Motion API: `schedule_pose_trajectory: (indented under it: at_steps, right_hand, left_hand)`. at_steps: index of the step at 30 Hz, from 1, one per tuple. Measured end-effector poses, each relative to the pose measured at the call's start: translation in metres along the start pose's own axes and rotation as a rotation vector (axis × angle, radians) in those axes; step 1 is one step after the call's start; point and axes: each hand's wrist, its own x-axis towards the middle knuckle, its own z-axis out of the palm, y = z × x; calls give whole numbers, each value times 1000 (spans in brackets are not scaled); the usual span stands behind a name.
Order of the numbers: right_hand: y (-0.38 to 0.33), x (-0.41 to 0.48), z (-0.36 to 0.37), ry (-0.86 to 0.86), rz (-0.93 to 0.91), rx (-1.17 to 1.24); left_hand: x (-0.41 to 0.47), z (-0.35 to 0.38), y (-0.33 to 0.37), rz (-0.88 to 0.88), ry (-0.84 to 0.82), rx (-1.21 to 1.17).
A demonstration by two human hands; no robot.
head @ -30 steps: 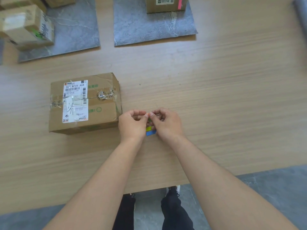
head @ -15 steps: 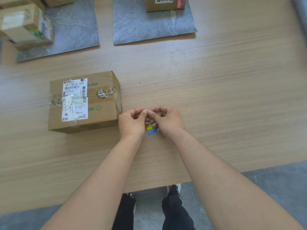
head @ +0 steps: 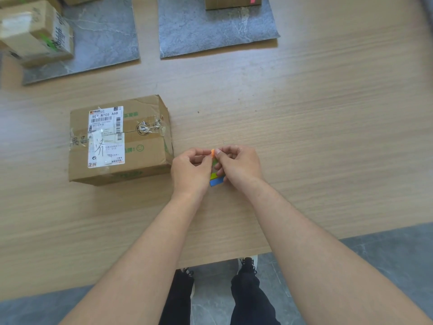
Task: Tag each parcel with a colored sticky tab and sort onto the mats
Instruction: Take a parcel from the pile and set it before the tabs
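L hand (head: 191, 168) and R hand (head: 239, 165) were held together just above the table (head: 304, 137), fingertips meeting. An orange tab (head: 212, 153) was pinched betw. them at the top; which hand had the actual grip can't be told, both thumb/index pairs were closed on it. The tab pad (head: 216, 180) (green, yellow, blue strips visible) sat under the R hand's fingers, prob. steadied by them. Judged step: tab being peeled off the pad, not yet free.

Just beside the L hand, nearly touching: untagged parcel (head: 119, 139), taped, white shipping label on top, no colored tab seen on it. It was lying on bare table, not on a mat.

Further out: left mat (head: 100, 41) with a parcel w/ green tab (head: 35, 31) on it, plus more boxes cut off at the frame edge. Center mat (head: 218, 31) carried a parcel w/ pink tab (head: 233, 2), mostly out of frame.

Progress est.: at least 2 parcels tagged + sorted. Left for the near parcel: finish peel, stick orange tab, move to its mat. No orange mat/group was identifiable, so dest. unclear. No other untagged parcels were seen in frame.
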Motion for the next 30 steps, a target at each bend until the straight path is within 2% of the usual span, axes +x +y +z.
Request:
schedule_pose_trajectory:
  at_steps: [5,10,13,17,21,26,30]
  right_hand:
    - [-3,-3,-2,3,9,-9]
    - [0,-2,-1,0,-11,-32]
    - [2,0,0,9,-30,-53]
    - [5,2,1,22,-57,-82]
    - [9,4,4,44,-139,-144]
    - [7,4,-9,-70,-338,-341]
    - [6,5,-17,-26,-381,-398]
  left_hand:
    - [-1,3,7,-37,-43,-30]
    - [3,7,11,-94,35,-91]
    - [7,12,11,-88,81,-15]
    - [5,15,13,6,86,143]
    - [5,15,13,54,106,277]
    - [13,12,4,37,62,232]
    - [12,10,4,31,49,186]
